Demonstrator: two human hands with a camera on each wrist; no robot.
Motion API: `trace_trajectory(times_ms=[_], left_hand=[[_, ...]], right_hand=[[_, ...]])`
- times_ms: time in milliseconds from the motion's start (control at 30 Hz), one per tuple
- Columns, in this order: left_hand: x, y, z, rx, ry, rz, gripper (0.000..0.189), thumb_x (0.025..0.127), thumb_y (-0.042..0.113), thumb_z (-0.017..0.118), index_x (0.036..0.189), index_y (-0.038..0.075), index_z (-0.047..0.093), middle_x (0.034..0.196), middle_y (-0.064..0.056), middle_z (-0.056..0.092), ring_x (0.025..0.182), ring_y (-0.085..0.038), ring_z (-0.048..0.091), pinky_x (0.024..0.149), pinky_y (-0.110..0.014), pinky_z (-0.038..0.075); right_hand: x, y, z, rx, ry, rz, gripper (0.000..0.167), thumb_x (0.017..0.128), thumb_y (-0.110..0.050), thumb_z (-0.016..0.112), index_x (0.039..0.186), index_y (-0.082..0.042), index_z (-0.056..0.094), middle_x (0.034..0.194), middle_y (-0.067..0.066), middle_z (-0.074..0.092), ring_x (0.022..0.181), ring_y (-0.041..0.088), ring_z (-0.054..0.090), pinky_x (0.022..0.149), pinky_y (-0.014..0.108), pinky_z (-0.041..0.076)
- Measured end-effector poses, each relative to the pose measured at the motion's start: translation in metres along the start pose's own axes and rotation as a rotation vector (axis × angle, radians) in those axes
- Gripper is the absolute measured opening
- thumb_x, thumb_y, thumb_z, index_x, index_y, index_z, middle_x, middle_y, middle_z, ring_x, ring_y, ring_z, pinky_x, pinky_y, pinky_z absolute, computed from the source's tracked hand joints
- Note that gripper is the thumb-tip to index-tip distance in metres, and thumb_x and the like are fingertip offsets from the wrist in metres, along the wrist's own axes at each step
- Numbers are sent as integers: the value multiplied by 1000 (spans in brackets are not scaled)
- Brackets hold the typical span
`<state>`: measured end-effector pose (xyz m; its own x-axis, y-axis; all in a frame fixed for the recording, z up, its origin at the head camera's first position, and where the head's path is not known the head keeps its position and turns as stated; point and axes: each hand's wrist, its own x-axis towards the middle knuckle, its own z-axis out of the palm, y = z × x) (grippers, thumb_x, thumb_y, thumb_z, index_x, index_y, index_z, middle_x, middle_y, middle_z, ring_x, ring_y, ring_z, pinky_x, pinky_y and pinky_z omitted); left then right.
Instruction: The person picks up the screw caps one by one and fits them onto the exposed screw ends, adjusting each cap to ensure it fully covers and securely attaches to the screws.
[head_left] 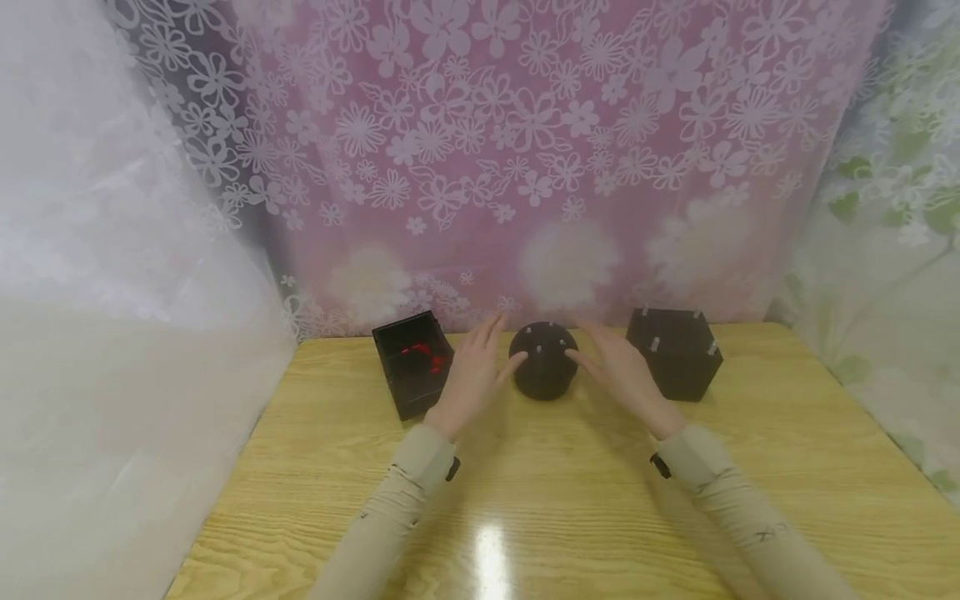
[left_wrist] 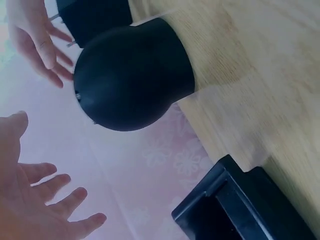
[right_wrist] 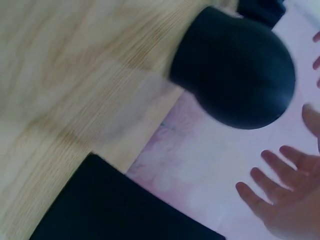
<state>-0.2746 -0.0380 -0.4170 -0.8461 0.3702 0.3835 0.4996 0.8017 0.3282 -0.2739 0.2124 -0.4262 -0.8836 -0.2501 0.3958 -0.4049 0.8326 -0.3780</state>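
A black, ball-like object (head_left: 543, 371) with several small metal pins on top stands at the table's far edge, between both hands. In the left wrist view its rounded body (left_wrist: 130, 75) sits on a narrower base. My left hand (head_left: 472, 375) is held at its left side, fingers spread and holding nothing. On the other side my right hand (head_left: 626, 375) mirrors it, also with spread fingers around nothing. A gap shows between the left hand (left_wrist: 37, 200) and the ball-like object. The right wrist view likewise has the right hand (right_wrist: 292, 200) apart from it.
To the left lies an open black tray (head_left: 395, 367) with small red things (head_left: 429, 354) inside. At the right stands a black box (head_left: 678, 367) with metal pins at its top corners. A pink flowered curtain (head_left: 525, 150) hangs behind the wooden table (head_left: 555, 500).
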Motion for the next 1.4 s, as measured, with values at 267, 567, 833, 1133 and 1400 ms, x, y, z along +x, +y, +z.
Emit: trace_trajectory(times_ms=[267,567,833,1133,1400], left_hand=[[19,-5,34,78,-94,-35,82,102,60,45,164,14,17,168,-6,23,156,-33,11,123,-59,15],[18,-10,53,42,-162,-40,82,102,62,42,164,17,13,165,-8,31,157,-28,6,123,-61,5],[21,-9,55,71,-164,-34,82,101,64,38,164,16,16,165,-7,31,157,-28,8,123,-60,4],[19,-8,55,94,-157,-27,82,101,64,39,164,16,17,164,-5,32,156,-28,12,123,-60,5],[15,-7,53,72,-140,-22,81,101,63,40,163,16,18,165,-7,31,156,-28,13,123,-59,7]], right_hand=[[21,20,18,-81,-101,-93,78,95,-37,71,154,2,36,156,26,38,140,47,40,110,63,38],[19,20,24,-164,-138,-179,77,99,-42,64,155,1,35,158,24,35,147,43,31,112,64,35],[16,25,26,-270,-104,-224,77,100,-44,60,156,2,33,160,23,33,149,38,31,116,61,31],[15,23,27,-274,-101,-233,76,100,-45,60,154,3,37,156,24,39,145,40,37,116,61,30],[12,21,26,-298,-64,-283,83,102,-61,34,151,6,40,151,27,45,142,43,39,120,56,29]])
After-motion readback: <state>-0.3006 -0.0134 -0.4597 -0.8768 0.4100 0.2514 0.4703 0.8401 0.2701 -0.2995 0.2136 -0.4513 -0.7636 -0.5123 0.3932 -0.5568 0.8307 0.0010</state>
